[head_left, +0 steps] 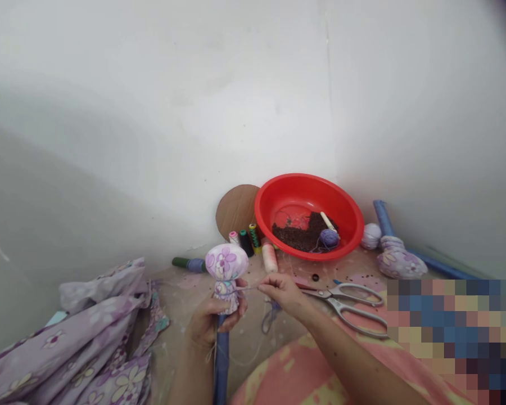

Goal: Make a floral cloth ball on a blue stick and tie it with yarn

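Left hand (213, 322) is closed around a stuffed floral-cloth figure (226, 261), gripping it just below its round, tightly filled head, with a blue rod (221, 365) running down from under it. Right hand (280, 292) is pinched shut on a fine thread (248, 288), which runs to the figure's narrowed neck. The head is filled and the neck gathered, while the thread remains uncut and the cloth below stays bunched. Steel scissors (343, 306) lie below the red plastic basin (308, 216), which holds dark granular filling (297, 233) and a lilac yarn ball (329, 238). Left of the basin stand thread spools (245, 243) before a cardboard disc (236, 211); right of it lie a pale cloth ball (371, 236), a second stuffed floral bundle (398, 260) and blue rods (383, 218). Floral cloth (80, 337) is heaped well left of the basin.
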A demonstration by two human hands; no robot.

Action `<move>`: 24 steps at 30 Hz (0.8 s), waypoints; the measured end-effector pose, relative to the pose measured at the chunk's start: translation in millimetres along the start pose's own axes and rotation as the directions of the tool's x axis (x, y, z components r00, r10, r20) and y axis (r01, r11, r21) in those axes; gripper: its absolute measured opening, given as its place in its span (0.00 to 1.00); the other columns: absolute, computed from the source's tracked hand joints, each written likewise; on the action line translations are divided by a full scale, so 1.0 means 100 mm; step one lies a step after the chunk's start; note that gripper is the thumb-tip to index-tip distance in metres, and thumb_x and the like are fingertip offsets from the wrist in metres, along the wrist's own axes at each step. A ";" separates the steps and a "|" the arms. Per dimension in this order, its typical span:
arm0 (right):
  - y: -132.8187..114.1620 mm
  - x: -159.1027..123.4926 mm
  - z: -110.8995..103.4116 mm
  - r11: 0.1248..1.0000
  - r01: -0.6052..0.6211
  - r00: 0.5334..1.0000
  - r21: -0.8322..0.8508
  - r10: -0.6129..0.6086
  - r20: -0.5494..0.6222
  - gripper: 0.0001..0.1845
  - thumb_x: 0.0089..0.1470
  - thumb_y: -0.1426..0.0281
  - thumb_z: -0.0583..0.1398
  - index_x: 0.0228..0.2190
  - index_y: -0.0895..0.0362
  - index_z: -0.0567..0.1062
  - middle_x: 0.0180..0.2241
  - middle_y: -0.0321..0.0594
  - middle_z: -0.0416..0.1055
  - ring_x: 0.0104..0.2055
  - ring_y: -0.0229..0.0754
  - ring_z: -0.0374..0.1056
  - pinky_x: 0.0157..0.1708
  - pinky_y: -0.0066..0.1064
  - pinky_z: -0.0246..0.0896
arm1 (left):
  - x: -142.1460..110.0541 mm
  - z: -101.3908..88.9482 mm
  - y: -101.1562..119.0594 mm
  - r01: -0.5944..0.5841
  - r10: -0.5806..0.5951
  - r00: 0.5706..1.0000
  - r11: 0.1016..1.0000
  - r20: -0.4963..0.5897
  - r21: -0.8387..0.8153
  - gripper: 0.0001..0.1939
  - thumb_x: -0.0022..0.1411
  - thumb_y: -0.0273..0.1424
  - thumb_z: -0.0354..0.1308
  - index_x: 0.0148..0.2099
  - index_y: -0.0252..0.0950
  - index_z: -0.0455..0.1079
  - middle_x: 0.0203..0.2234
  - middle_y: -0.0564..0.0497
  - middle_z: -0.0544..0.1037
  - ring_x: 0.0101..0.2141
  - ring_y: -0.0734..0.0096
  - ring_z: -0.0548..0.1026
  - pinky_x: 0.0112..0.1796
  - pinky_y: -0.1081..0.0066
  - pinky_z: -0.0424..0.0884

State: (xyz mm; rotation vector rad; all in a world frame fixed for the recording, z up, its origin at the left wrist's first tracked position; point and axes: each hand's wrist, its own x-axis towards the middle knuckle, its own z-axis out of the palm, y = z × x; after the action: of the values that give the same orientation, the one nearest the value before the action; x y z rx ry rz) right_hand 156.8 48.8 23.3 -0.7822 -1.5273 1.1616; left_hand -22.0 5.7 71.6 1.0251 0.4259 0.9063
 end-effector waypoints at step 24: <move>0.06 0.07 -0.35 0.930 0.155 0.984 -0.333 -0.177 -0.037 0.10 0.44 0.66 0.57 0.18 0.58 0.73 0.16 0.33 0.63 0.20 0.34 0.57 0.21 0.24 0.50 | -0.03 -0.06 0.02 -0.014 0.023 0.998 0.988 -0.061 0.157 0.14 0.43 0.30 0.54 0.35 0.31 0.65 0.21 0.46 0.73 0.10 0.83 0.62 0.10 0.83 0.48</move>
State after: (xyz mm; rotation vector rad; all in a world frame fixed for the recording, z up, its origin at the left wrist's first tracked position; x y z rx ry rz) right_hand 187.6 67.0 20.0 -0.8826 -1.7197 0.7567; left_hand -28.3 6.7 70.1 1.1473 0.5475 0.9345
